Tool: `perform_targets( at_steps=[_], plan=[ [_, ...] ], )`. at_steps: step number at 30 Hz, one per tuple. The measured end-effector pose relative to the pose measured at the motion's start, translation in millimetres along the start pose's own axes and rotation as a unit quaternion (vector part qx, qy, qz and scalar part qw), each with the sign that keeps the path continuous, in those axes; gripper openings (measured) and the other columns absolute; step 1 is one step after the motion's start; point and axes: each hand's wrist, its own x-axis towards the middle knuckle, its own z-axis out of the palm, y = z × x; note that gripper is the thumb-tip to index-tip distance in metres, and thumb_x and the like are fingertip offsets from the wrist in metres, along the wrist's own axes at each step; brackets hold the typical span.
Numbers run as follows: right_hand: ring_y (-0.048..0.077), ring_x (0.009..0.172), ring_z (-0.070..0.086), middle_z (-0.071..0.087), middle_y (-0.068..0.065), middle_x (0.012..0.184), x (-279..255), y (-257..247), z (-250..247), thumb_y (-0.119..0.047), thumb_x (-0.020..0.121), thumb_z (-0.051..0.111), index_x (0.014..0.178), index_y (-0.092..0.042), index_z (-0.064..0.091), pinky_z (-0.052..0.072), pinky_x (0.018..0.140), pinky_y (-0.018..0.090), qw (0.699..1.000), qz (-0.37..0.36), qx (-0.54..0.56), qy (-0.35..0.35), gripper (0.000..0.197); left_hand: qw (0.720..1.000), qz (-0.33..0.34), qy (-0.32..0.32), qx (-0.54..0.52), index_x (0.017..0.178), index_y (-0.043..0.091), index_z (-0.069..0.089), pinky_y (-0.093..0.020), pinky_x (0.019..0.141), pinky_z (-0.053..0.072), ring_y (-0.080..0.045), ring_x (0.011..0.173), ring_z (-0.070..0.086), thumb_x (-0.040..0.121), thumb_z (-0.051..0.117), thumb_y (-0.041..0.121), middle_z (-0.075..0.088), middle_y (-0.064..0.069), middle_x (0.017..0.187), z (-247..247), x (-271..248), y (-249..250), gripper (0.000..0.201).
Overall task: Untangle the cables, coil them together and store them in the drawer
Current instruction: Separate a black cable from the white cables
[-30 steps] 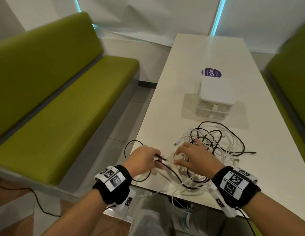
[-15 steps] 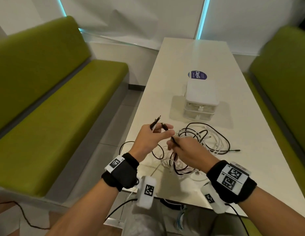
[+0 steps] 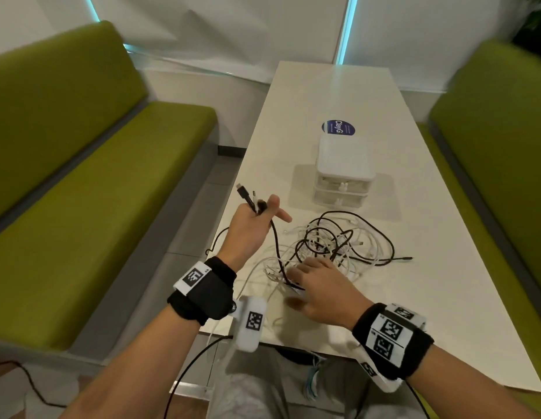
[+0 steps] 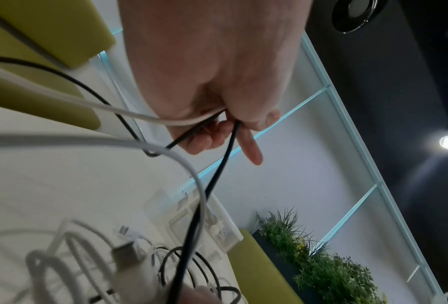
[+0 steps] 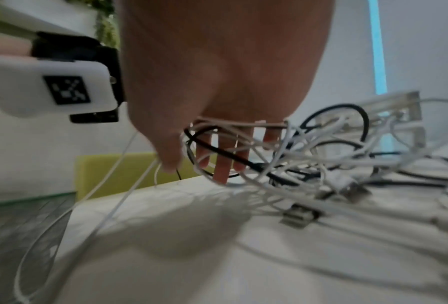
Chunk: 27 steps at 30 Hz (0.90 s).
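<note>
A tangle of black and white cables (image 3: 348, 243) lies on the white table (image 3: 420, 303), in front of a small white drawer unit (image 3: 343, 164) whose two drawers are closed. My left hand (image 3: 260, 213) is raised above the table's left edge and grips several cable ends (image 3: 245, 196), black and white, plugs sticking up. The left wrist view shows this left hand (image 4: 217, 115) curled round black and white strands, index finger out. A black cable (image 3: 275, 243) runs down from it to the pile. My right hand (image 3: 302, 276) lies over the near side of the tangle (image 5: 321, 160), fingers (image 5: 221, 164) straight and spread among white loops.
Green benches (image 3: 82, 207) (image 3: 505, 152) flank the table. A round blue sticker (image 3: 338, 128) lies behind the drawer unit. Some white cable hangs over the near table edge (image 3: 221, 328). A planter with greenery (image 4: 321, 257) stands past the right bench.
My left hand has lifted the cable ends up off the table. My right hand let go of the black cable it held half a second ago and dropped onto the pile.
</note>
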Motion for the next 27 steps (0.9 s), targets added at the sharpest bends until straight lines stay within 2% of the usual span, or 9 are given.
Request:
perform_targets(
  at_steps=[3, 6, 9, 12, 15, 18, 20, 25, 27],
  plan=[
    [0.016, 0.109, 0.053, 0.064, -0.007, 0.105, 6, 3, 3, -0.046, 0.092, 0.050, 0.113, -0.026, 0.057, 0.026, 0.108, 0.037, 0.994, 0.032, 0.081, 0.067, 0.030, 1.000, 0.001, 0.012, -0.005, 0.062, 0.025, 0.074, -0.025, 0.062, 0.038, -0.018, 0.064, 0.046, 0.088, 0.043, 0.062, 0.050, -0.008, 0.069, -5, 2, -1, 0.055],
    [0.009, 0.112, 0.052, 0.060, -0.012, 0.116, 7, 3, -1, -0.056, 0.085, 0.052, 0.127, -0.028, 0.054, 0.026, 0.108, 0.036, 0.975, 0.033, 0.182, 0.122, 0.051, 1.000, -0.003, 0.021, -0.022, 0.062, 0.023, 0.073, -0.025, 0.065, 0.044, -0.015, 0.065, 0.053, 0.087, 0.044, 0.061, 0.056, -0.004, 0.068, -9, 5, 0, 0.054],
    [0.005, 0.105, 0.055, 0.063, -0.016, 0.107, 11, -7, -6, -0.066, 0.084, 0.049, 0.117, -0.029, 0.063, 0.034, 0.097, 0.033, 0.952, 0.041, 0.256, 0.160, 0.051, 0.999, 0.003, 0.015, -0.036, 0.065, 0.015, 0.071, -0.019, 0.062, 0.045, -0.012, 0.065, 0.053, 0.087, 0.045, 0.058, 0.056, 0.002, 0.063, -6, 4, 3, 0.055],
    [0.003, 0.084, 0.059, 0.068, -0.011, 0.090, 19, -15, -6, -0.047, 0.089, 0.061, 0.095, -0.023, 0.073, 0.043, 0.080, 0.028, 0.942, 0.046, 0.277, 0.181, 0.028, 0.999, 0.000, 0.007, -0.051, 0.062, 0.016, 0.069, -0.028, 0.068, 0.050, -0.016, 0.066, 0.054, 0.086, 0.046, 0.058, 0.058, 0.002, 0.062, -1, 3, 2, 0.054],
    [0.001, 0.074, 0.056, 0.065, -0.010, 0.082, 22, -13, -6, -0.032, 0.091, 0.066, 0.091, -0.019, 0.073, 0.041, 0.068, 0.018, 0.939, 0.056, 0.302, 0.153, 0.015, 0.998, -0.006, 0.004, -0.065, 0.062, 0.012, 0.066, -0.031, 0.068, 0.051, -0.017, 0.062, 0.053, 0.092, 0.046, 0.051, 0.062, 0.007, 0.059, -1, 2, 3, 0.053],
    [0.009, 0.080, 0.060, 0.066, -0.007, 0.088, 23, -6, -12, -0.035, 0.092, 0.065, 0.097, -0.025, 0.071, 0.049, 0.074, 0.026, 0.940, 0.068, 0.324, 0.087, 0.013, 0.998, -0.009, 0.008, -0.065, 0.066, 0.007, 0.063, -0.027, 0.063, 0.049, -0.016, 0.061, 0.052, 0.099, 0.044, 0.042, 0.062, 0.011, 0.055, -5, 1, 3, 0.051],
    [0.012, 0.081, 0.062, 0.068, -0.006, 0.087, 24, -3, -17, -0.034, 0.090, 0.066, 0.088, -0.029, 0.070, 0.051, 0.077, 0.031, 0.919, 0.072, 0.381, 0.071, 0.006, 0.998, -0.010, 0.017, -0.065, 0.066, 0.007, 0.063, -0.025, 0.061, 0.049, -0.015, 0.062, 0.053, 0.098, 0.044, 0.043, 0.062, 0.011, 0.055, -8, 1, 3, 0.051],
    [0.009, 0.066, 0.055, 0.065, -0.004, 0.074, 21, 0, -26, -0.020, 0.091, 0.067, 0.086, -0.009, 0.073, 0.042, 0.063, 0.017, 0.837, 0.104, 0.528, 0.101, 0.014, 0.995, -0.002, 0.042, -0.089, 0.064, 0.009, 0.061, -0.025, 0.057, 0.052, -0.013, 0.066, 0.055, 0.097, 0.046, 0.043, 0.062, 0.007, 0.061, -15, 6, 8, 0.049],
    [0.010, 0.064, 0.051, 0.063, -0.004, 0.073, 19, 5, -28, -0.020, 0.094, 0.063, 0.086, -0.008, 0.073, 0.041, 0.062, 0.019, 0.813, 0.121, 0.552, 0.140, 0.018, 0.994, -0.007, 0.053, -0.096, 0.065, 0.008, 0.060, -0.023, 0.053, 0.051, -0.011, 0.063, 0.055, 0.098, 0.047, 0.040, 0.063, 0.006, 0.063, -20, 7, 10, 0.048]
  ],
)
